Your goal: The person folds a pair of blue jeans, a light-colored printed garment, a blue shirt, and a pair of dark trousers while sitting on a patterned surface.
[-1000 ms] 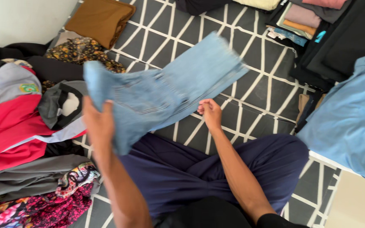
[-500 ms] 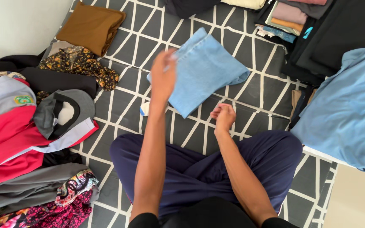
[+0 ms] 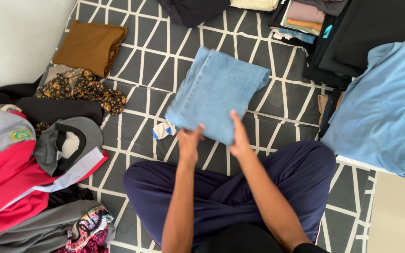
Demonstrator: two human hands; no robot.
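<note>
Both hands, left hand [image 3: 191,140] and right hand [image 3: 240,138], grip the near edge of the folded light-blue jeans [image 3: 216,93] lying on the patterned mattress [image 3: 146,61], fold looks done, unfolded clothes pile [image 3: 19,159] remains at left

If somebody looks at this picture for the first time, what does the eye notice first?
First, the folded light-blue jeans in the middle, held at the near edge by the left hand and right hand. Next, the grey mat with white lines beneath, and the red and grey clothes pile at the left.
</note>
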